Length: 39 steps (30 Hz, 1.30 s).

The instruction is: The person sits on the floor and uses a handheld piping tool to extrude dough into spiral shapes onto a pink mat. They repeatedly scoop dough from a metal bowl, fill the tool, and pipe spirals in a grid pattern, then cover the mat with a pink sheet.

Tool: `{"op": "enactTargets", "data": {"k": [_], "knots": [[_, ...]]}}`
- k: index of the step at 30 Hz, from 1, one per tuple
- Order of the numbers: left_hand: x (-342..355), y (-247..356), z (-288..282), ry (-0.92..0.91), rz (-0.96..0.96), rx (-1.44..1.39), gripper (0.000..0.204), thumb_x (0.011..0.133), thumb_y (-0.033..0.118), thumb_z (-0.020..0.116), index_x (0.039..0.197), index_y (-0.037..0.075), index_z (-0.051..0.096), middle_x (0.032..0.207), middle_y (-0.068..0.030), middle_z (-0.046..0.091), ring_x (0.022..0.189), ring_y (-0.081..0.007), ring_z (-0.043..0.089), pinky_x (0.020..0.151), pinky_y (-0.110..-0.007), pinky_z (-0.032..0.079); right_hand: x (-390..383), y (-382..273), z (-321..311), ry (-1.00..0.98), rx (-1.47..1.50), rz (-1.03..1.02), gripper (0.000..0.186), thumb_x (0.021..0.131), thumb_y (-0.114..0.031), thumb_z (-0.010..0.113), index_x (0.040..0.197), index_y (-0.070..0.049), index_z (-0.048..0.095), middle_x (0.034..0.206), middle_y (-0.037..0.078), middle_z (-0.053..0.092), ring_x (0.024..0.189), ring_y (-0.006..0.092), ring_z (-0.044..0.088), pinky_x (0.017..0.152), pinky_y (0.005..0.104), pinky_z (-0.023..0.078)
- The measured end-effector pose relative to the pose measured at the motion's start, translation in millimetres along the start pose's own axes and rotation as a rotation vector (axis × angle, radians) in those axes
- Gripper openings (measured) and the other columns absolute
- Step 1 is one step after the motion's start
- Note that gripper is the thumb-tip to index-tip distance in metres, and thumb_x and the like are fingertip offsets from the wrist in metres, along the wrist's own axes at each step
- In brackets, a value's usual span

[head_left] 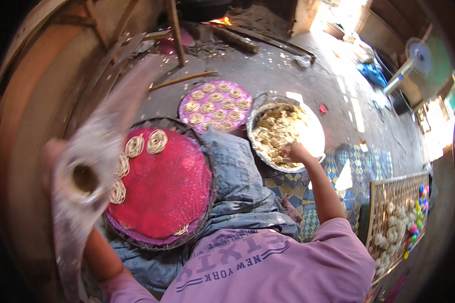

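My left hand (53, 150), partly hidden, grips a long pale press (93, 146) with a round hole, held upright at the left. Behind it lies a round red mat (164, 187) on a dark-rimmed tray, with several coiled noodle nests (157, 141) along its upper and left parts. My right hand (294, 151) is down in a large metal basin (316, 131) of crumbly pale dough (272, 132), fingers curled into the dough. A pink round mat (191, 116) covered with several nests lies beyond my knees.
A wood fire (222, 21) under a dark pot, logs (235, 40) and a stick (182, 80) are at the back. A standing fan (417, 53) is at upper right. A rack (376, 217) with pale and coloured balls stands at right, beside a checked mat (338, 187).
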<state>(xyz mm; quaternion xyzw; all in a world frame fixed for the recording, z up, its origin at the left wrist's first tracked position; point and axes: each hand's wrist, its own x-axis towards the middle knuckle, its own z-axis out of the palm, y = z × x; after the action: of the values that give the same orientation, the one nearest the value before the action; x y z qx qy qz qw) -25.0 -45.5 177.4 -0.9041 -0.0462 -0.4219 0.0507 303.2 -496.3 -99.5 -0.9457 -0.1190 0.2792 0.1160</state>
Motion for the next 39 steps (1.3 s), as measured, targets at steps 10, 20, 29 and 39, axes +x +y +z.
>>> {"op": "enactTargets", "data": {"k": [10,20,29,39], "knots": [[119,176,175,-0.059,0.555,-0.487,0.024,0.068,0.022,0.067,0.079,0.008,0.051,0.072,-0.0108,0.05,0.064,-0.031,0.057,0.056,-0.041,0.044,-2,55,56,-0.003,-0.274,-0.044,0.03,0.089,-0.019,0.051,0.113,-0.008,0.065,0.114,0.015,0.065,0.109,0.0304,0.06,0.092,0.0447,0.045],[106,149,202,-0.149,0.463,-0.421,0.025,0.069,0.018,0.07,0.075,0.007,0.049,0.068,-0.0109,0.046,0.06,-0.0323,0.054,0.052,-0.041,0.042,10,28,53,-0.035,-0.117,0.071,0.032,0.095,-0.016,0.043,0.122,-0.008,0.056,0.1,0.019,0.068,0.091,0.0332,0.068,0.076,0.0437,0.054],[104,118,184,-0.167,0.465,-0.331,0.023,0.067,0.014,0.069,0.071,0.007,0.047,0.064,-0.0113,0.042,0.057,-0.0307,0.052,0.049,-0.04,0.038,32,58,76,0.027,-0.18,-0.002,0.052,0.088,-0.01,0.05,0.139,-0.009,0.045,0.094,0.016,0.069,0.087,0.0293,0.068,0.072,0.0447,0.054],[114,162,235,-0.19,0.516,-0.504,0.022,0.071,0.018,0.068,0.077,0.006,0.051,0.07,-0.0112,0.049,0.062,-0.0313,0.057,0.055,-0.04,0.044,23,45,78,-0.024,0.123,-0.17,0.06,0.078,-0.003,0.054,0.135,-0.019,0.052,0.098,0.018,0.067,0.093,0.0348,0.065,0.077,0.0439,0.052]]}}
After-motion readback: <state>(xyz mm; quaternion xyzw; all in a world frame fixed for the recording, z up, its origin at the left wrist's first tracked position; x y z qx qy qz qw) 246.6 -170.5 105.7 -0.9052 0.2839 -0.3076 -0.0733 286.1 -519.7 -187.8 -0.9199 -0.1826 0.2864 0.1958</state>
